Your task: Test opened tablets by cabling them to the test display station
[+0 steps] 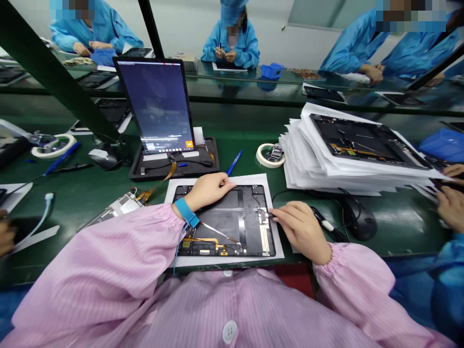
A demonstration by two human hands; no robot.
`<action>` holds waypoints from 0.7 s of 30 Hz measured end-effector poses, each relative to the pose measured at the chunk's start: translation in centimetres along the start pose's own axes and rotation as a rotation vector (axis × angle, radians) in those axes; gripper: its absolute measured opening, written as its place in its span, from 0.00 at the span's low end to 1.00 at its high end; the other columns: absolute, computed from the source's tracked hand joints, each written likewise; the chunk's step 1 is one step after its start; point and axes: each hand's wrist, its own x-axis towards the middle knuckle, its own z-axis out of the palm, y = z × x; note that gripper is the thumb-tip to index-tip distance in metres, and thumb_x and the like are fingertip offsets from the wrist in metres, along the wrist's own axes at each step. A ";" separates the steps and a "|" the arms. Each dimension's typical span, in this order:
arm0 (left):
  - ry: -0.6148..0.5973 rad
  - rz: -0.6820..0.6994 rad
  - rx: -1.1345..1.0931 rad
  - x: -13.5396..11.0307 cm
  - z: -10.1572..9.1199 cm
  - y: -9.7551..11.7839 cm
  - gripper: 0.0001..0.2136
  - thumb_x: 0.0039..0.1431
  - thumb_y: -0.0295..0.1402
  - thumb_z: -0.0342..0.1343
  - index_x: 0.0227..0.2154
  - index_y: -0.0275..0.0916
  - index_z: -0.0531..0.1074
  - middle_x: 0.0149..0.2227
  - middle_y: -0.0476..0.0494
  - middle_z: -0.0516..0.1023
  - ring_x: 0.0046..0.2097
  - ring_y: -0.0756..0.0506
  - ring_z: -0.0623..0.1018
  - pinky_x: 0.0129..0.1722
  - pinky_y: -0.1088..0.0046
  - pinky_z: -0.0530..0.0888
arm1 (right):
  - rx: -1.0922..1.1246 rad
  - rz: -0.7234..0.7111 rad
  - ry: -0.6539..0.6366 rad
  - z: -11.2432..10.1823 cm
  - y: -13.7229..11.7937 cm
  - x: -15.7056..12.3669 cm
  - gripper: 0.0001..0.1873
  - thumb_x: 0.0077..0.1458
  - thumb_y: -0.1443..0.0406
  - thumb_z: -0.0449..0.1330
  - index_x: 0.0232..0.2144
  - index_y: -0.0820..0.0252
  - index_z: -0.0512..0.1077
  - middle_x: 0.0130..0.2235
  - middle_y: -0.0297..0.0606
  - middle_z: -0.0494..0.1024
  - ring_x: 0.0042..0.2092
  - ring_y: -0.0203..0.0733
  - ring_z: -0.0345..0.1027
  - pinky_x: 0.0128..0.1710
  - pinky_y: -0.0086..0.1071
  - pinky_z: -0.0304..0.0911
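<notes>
An opened tablet housing (pixel 224 220) lies on white paper (pixel 280 249) in front of me, its dark inside facing up with orange flex strips and a small circuit board (pixel 263 215) along its right side. My left hand (pixel 208 189), a blue strap round the wrist, rests over the upper edge of the housing; its fingers are drawn together, and what they grip, if anything, is hidden. Beside the right edge, my right hand (pixel 300 227) pinches what looks like the small dark plug of a thin black cable (pixel 281 193), level with the circuit board.
Behind the housing, a lit screen (pixel 157 106) stands in a black tray (pixel 174 170). A stack of papers (pixel 302 162) topped by another tablet housing (pixel 362 140) is at right, near a mouse (pixel 358 217). Tape (pixel 270 155) and a blue pen (pixel 235 162) lie between. Co-workers sit opposite and alongside.
</notes>
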 end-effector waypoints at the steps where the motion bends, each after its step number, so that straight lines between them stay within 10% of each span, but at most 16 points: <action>1: 0.016 -0.001 -0.012 -0.1 0.2 0.1 0.15 0.58 0.46 0.50 0.27 0.39 0.71 0.27 0.48 0.75 0.30 0.47 0.72 0.27 0.73 0.61 | 0.020 0.008 -0.009 0.1 0.1 -0.1 0.10 0.62 0.70 0.53 0.44 0.60 0.71 0.38 0.40 0.75 0.41 0.45 0.62 0.44 0.41 0.60; 8: 0.345 0.217 -0.132 -0.2 -3.4 0.9 0.08 0.58 0.38 0.53 0.33 0.38 0.72 0.35 0.46 0.78 0.39 0.47 0.74 0.43 0.71 0.69 | 0.075 0.016 -0.071 1.1 2.3 -0.9 0.11 0.64 0.60 0.51 0.44 0.57 0.70 0.40 0.38 0.73 0.42 0.45 0.65 0.44 0.39 0.61; 13: 0.861 -0.243 0.109 -0.3 -12.3 -5.9 0.15 0.56 0.23 0.46 0.45 0.34 0.71 0.45 0.38 0.76 0.49 0.43 0.72 0.53 0.66 0.65 | 0.080 -0.031 -0.038 2.1 4.2 -1.3 0.15 0.63 0.55 0.50 0.44 0.54 0.70 0.40 0.37 0.74 0.42 0.44 0.67 0.43 0.37 0.62; 15: 0.751 -0.512 0.178 -0.6 -14.6 -9.7 0.20 0.50 0.20 0.49 0.47 0.32 0.71 0.48 0.34 0.74 0.52 0.39 0.71 0.54 0.62 0.64 | 0.083 -0.027 -0.038 2.2 4.5 -1.5 0.15 0.63 0.54 0.50 0.44 0.54 0.70 0.40 0.37 0.74 0.42 0.45 0.68 0.44 0.37 0.62; 21: 0.569 -0.464 0.124 -0.5 -14.4 -15.7 0.09 0.45 0.28 0.60 0.32 0.37 0.76 0.36 0.44 0.79 0.40 0.44 0.75 0.46 0.69 0.70 | 0.091 0.006 -0.046 2.4 4.8 -1.8 0.15 0.62 0.54 0.51 0.43 0.54 0.71 0.41 0.37 0.75 0.42 0.44 0.69 0.44 0.36 0.65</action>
